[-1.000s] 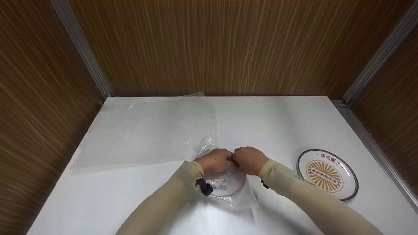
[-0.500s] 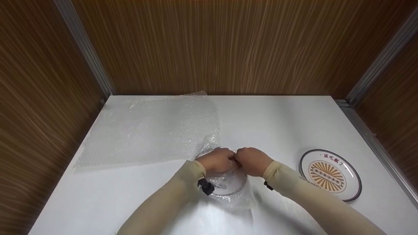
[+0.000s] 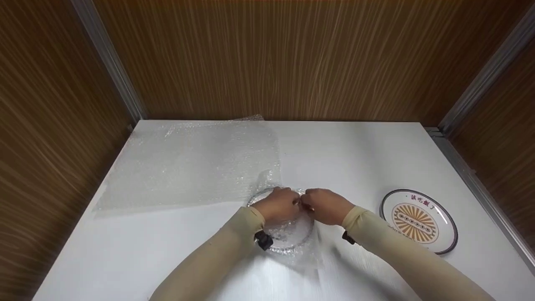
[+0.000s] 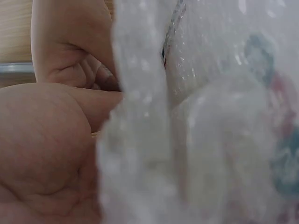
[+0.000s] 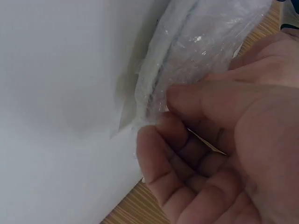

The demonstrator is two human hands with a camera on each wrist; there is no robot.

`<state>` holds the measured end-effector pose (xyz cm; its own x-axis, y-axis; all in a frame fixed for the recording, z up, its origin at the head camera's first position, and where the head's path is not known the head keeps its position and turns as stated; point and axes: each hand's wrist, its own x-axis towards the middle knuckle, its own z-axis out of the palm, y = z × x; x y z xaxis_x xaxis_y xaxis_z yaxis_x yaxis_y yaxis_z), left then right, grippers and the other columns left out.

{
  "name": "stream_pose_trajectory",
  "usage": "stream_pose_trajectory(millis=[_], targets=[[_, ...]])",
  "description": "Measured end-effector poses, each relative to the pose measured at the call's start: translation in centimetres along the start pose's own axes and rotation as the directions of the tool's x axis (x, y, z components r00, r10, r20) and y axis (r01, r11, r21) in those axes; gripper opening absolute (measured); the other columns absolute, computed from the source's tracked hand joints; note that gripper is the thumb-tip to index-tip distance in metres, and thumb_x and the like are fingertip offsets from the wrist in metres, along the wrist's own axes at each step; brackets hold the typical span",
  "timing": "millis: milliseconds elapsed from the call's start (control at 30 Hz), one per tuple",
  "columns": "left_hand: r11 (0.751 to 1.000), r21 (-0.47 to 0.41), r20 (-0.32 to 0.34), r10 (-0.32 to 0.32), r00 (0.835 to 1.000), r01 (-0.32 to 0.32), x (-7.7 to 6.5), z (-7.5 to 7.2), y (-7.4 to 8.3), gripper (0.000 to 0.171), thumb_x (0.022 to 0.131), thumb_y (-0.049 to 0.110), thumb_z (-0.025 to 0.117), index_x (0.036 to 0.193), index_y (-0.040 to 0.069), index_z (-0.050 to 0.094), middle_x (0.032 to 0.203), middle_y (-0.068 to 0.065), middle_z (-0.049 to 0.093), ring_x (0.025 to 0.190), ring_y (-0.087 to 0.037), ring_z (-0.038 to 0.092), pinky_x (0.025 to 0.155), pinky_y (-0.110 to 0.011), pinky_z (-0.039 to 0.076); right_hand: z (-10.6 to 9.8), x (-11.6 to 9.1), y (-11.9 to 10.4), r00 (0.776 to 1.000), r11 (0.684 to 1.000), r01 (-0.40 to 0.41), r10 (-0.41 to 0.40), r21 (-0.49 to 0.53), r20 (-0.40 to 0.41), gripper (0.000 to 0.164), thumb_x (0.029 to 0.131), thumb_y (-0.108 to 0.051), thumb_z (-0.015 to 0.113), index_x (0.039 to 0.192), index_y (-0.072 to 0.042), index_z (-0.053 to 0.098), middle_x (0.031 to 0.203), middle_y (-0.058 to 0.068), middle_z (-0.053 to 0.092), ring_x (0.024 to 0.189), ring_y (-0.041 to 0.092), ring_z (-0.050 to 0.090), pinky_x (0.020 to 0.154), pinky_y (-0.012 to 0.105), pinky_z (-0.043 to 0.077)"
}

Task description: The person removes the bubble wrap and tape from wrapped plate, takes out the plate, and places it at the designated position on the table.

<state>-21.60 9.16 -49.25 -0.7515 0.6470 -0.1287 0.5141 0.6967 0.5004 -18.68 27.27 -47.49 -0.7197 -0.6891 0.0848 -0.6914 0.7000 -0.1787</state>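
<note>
A round plate point(image 3: 299, 236) with a dark rim lies under clear bubble wrap point(image 3: 292, 259), tilted up off the table in the right wrist view. My left hand point(image 3: 278, 205) holds the wrap over the plate's far part; its fingertips are hidden. Close beside it, my right hand point(image 3: 328, 205) pinches the edge of the wrap. Seen from the right wrist, the right hand point(image 5: 201, 140) has its curled fingers and thumb right at the wrapped rim. Blurred teal and red marks show through the bubble wrap point(image 4: 205, 140) in the left wrist view.
A large flat sheet of bubble wrap point(image 3: 188, 167) covers the back left of the white table point(image 3: 355, 159). To the right, partly behind the right forearm, lies an unwrapped plate point(image 3: 445, 234) with an orange sunburst pattern. Wood-grain panels point(image 3: 267, 58) enclose the back and sides.
Both hands stay close together over the wrapped plate. The right hand has shifted slightly right, and more of the plate's upper left rim shows beside the left hand.
</note>
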Motion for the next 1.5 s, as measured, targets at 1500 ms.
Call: stream_pose_trajectory(millis=[1500], targets=[[0.992, -0.114, -0.091, 0.039, 0.995, -0.049, -1.5, -2.2, -0.8, 0.006, 0.088, 0.016, 0.068, 0.087, 0.015, 0.062, 0.085, 0.003, 0.055, 0.076, -0.013, 0.05, 0.068, -0.028, 0.044, -1.4, 1.0, 0.8, 0.995, 0.943, -0.073, 0.089, 0.324, -0.034, 0.009, 0.09, -0.001, 0.072, 0.095, -0.009, 0.071, 0.071, -0.008, 0.057, 0.063, 0.004, 0.047, 0.061, 0.025, 0.044]])
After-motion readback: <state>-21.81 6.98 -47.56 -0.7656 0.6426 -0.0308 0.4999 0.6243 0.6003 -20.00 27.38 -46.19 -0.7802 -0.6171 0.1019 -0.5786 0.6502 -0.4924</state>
